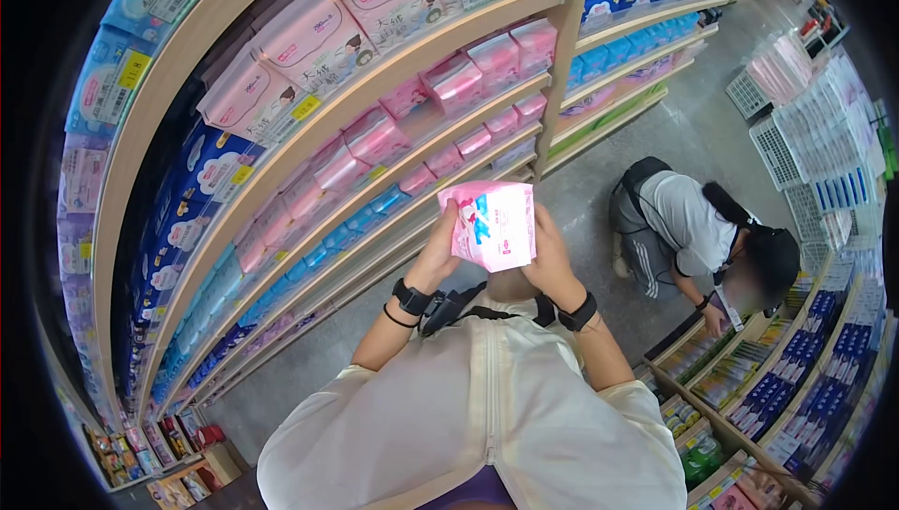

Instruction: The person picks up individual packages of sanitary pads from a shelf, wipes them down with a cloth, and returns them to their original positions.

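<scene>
A pink and white package is held up in front of my chest, its printed face toward the camera. My left hand grips its left edge, with the thumb on the front. On the right edge, my right hand has hold of it too; its fingers are partly hidden behind the package. Both wrists wear black bands. Beyond the package, to the left, shelves carry rows of pink packs and blue packs.
Another person crouches at the right, one hand at a low shelf of boxed goods. White baskets stand at the upper right. Grey floor runs between the shelves.
</scene>
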`<move>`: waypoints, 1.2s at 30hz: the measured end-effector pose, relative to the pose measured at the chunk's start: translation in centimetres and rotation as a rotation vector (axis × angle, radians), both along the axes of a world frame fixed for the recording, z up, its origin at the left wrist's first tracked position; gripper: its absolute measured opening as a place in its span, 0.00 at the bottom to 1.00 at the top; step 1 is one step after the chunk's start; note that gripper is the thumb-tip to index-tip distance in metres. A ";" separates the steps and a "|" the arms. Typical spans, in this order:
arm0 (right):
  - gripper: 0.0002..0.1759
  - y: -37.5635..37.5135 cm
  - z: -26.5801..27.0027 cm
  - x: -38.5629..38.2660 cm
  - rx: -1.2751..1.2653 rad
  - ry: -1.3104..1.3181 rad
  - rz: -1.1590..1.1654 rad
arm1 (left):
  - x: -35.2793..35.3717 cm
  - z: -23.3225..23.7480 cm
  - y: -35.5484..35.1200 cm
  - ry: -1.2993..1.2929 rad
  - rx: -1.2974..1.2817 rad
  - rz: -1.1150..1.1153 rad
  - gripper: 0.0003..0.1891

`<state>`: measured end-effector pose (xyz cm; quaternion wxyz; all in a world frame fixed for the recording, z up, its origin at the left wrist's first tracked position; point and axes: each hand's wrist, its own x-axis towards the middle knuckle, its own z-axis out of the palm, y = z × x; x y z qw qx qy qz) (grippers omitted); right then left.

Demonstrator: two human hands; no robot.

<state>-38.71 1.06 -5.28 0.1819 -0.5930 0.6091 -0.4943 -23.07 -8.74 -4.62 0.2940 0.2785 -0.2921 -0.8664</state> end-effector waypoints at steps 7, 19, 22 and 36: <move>0.20 0.2 -0.6 1.4 0.030 0.398 0.161 | 0.2 3.4 -3.2 -0.346 -0.651 0.038 0.25; 0.28 1.0 -0.5 1.3 0.228 0.255 0.052 | -0.9 6.9 -14.7 -1.228 -1.856 0.249 0.37; 0.27 1.3 -0.4 1.4 0.235 0.260 0.019 | -1.3 6.8 -15.5 -1.228 -1.840 0.276 0.37; 0.29 1.3 -1.1 1.8 0.304 0.289 0.034 | -1.9 4.3 -18.7 -1.239 -1.954 0.225 0.41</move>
